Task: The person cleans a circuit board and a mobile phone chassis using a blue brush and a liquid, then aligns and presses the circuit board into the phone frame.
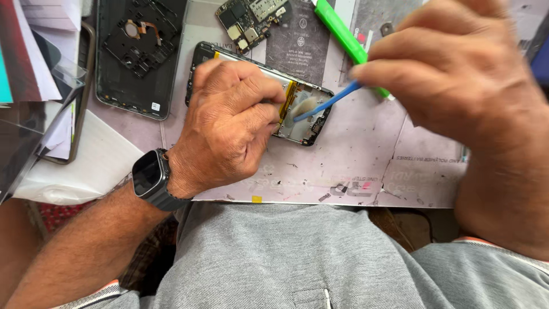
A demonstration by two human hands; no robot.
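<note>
An opened phone body [303, 114] lies on a pale work mat [366, 154] with its inner frame and a yellow-edged battery showing. My left hand [229, 123] presses down on the phone and covers most of it; a dark smartwatch [150, 174] sits on that wrist. My right hand [452, 68] hovers to the right and pinches a thin blue plastic pry tool [327, 103]. The tool's tip rests inside the phone's exposed lower end, next to the battery edge.
A black phone back cover [137, 51] lies at the upper left, with a loose circuit board [249, 20] beside it. A green tool [343, 37] lies diagonally behind the right hand. Paper and a plastic sleeve [46, 86] sit at the left edge.
</note>
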